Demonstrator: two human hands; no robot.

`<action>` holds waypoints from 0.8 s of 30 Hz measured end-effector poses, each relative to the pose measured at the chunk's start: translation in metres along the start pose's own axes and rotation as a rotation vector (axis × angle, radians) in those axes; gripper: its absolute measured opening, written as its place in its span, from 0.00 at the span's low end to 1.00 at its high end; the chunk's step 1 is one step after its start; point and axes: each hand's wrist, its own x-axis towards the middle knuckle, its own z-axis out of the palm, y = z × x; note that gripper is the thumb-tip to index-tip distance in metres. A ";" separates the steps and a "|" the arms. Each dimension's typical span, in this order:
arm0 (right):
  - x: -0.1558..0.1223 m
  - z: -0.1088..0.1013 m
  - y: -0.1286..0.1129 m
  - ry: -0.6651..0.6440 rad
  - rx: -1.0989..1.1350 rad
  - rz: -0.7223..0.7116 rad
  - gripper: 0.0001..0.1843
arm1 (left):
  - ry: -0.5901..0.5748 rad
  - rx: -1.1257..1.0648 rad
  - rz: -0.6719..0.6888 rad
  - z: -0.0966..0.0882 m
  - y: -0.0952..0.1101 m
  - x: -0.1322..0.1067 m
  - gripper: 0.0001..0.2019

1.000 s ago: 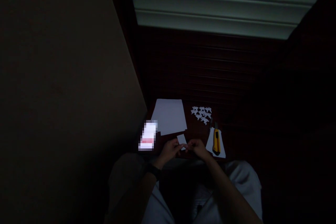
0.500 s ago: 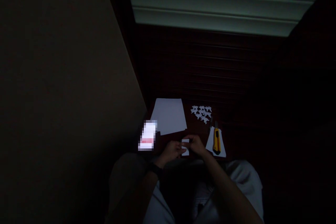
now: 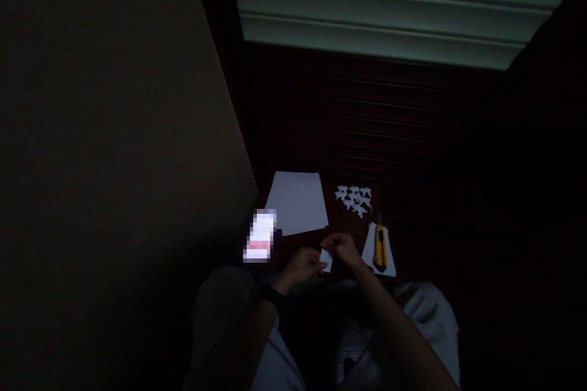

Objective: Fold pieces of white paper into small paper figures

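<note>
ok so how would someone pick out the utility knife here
On the dark table below the pale blinds, look just right of the right hand, which pinches a small paper piece. The utility knife lies there on a white paper scrap; it is the only yellow thing among white papers.

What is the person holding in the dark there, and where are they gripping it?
A small piece of white paper, pinched by its edges: the left hand at its left side, the right hand at its upper right. The exact fingers are too dark to tell.
</note>
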 end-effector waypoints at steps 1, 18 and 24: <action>0.000 -0.001 -0.001 -0.010 -0.013 -0.011 0.12 | -0.009 -0.001 -0.003 0.000 0.000 0.000 0.15; -0.013 -0.004 -0.009 0.062 0.042 -0.028 0.24 | 0.219 -0.136 0.100 -0.007 0.007 -0.002 0.20; -0.020 0.002 -0.002 0.030 0.067 -0.002 0.21 | 0.209 -0.102 0.054 -0.006 0.011 -0.006 0.25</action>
